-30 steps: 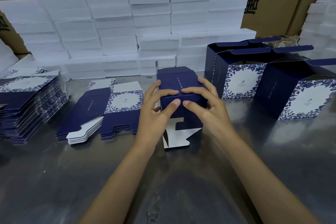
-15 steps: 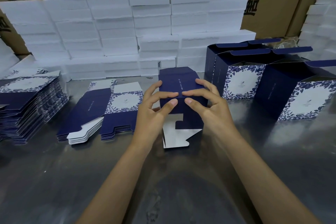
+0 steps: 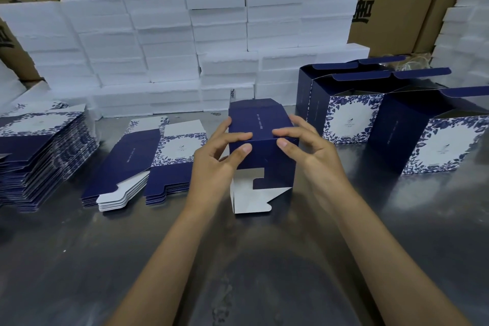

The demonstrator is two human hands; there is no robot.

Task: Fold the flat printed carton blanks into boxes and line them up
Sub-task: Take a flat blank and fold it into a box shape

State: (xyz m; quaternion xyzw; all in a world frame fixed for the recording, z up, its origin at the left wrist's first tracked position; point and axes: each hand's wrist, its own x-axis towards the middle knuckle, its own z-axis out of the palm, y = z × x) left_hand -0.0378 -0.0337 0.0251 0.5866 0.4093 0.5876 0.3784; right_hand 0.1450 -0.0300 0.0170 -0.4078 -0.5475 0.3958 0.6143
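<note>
steel table (image 3: pixel 79 259) holds flat blanks (image 3: pixel 137 164) left, finished boxes (image 3: pixel 352 114) right; both hands' grip pinches the half-folded carton (image 3: pixel 264 140)

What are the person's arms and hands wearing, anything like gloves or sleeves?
Nothing shows on them. The left hand and right hand are bare, without gloves, rings or a watch, and both forearms are uncovered right to the picture's lower edge, so no sleeve is in view.

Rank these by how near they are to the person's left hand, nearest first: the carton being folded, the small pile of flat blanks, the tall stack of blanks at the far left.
1. The carton being folded: under the left hand itself, centre.
2. The small pile of flat blanks: just left of that hand.
3. The tall stack of blanks: far left edge of the table.
</note>
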